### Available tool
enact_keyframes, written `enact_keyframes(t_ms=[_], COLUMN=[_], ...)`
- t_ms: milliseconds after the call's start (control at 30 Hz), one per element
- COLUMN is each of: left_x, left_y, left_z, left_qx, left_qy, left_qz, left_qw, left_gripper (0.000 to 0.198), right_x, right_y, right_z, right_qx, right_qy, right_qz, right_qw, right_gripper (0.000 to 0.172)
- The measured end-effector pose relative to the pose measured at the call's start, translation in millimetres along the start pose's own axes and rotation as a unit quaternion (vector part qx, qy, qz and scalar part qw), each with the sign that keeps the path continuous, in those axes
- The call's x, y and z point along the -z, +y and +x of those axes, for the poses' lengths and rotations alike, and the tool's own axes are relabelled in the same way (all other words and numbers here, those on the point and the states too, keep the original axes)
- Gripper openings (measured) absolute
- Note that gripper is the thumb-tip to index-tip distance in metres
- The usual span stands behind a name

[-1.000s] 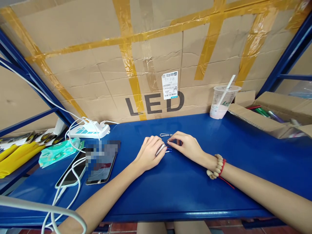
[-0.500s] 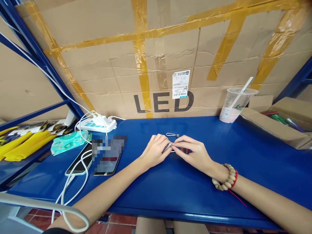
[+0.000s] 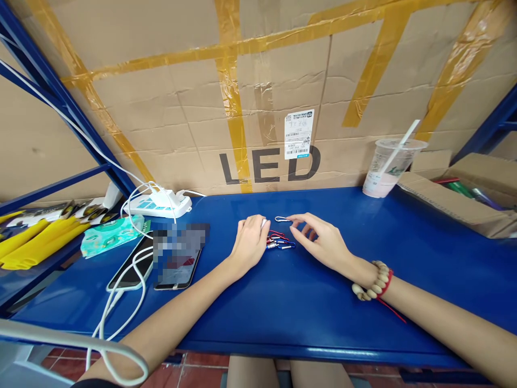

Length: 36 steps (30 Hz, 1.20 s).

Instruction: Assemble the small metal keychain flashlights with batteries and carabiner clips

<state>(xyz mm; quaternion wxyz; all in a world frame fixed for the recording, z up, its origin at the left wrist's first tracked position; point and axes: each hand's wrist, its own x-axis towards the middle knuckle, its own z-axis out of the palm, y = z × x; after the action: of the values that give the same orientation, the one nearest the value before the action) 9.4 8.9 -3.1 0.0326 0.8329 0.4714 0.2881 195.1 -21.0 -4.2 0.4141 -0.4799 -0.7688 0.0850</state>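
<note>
My left hand (image 3: 251,241) is closed near the middle of the blue table, with a small silvery-grey item (image 3: 264,222) showing between thumb and fingers. Just right of its thumb lie several small red and blue clips (image 3: 278,242). A silver clip (image 3: 281,219) rests on the table behind them, its right end by the fingertips of my right hand (image 3: 319,237). The fingers of that hand are curved, with thumb and index apart; a beaded bracelet (image 3: 379,283) is on its wrist.
Two phones (image 3: 133,267) and white cables lie left on the table (image 3: 323,323), before a power strip (image 3: 161,205). A plastic cup with a straw (image 3: 383,172) and an open carton (image 3: 456,205) stand back right. A large cardboard box (image 3: 194,118) forms the backdrop.
My hands have moved apart, the right one away from the item in my left and over to the silver clip's end. The red and blue clips between them have come into view.
</note>
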Motion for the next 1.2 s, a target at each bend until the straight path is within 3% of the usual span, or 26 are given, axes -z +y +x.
enact_keyframes(t_ms=[233,467,667,933,1200], left_x=[-4.8,-0.1,1.0,-0.6,-0.1], left_y=[-6,1,2,-1,0], left_z=[3,1,0,0,0], left_qx=[0.028,0.013,-0.011,-0.063,-0.072], left_qy=[-0.062,-0.032,-0.059,-0.071,-0.083], left_qz=[-0.034,-0.023,-0.040,-0.107,-0.099], left_qw=[0.997,0.999,0.997,0.990,0.989], left_gripper=[0.025,0.025,0.026,0.028,0.030], right_x=[-1,-1,-2,-4,-3], right_y=[2,3,4,20,21], right_z=[1,2,1,2,3], right_qx=[-0.018,-0.028,-0.034,0.035,0.083], right_qy=[-0.005,-0.025,-0.035,-0.103,-0.136], right_qz=[-0.004,-0.010,-0.022,-0.074,-0.105], right_qw=[1.000,0.999,0.999,0.991,0.982], right_gripper=[0.024,0.023,0.023,0.026,0.032])
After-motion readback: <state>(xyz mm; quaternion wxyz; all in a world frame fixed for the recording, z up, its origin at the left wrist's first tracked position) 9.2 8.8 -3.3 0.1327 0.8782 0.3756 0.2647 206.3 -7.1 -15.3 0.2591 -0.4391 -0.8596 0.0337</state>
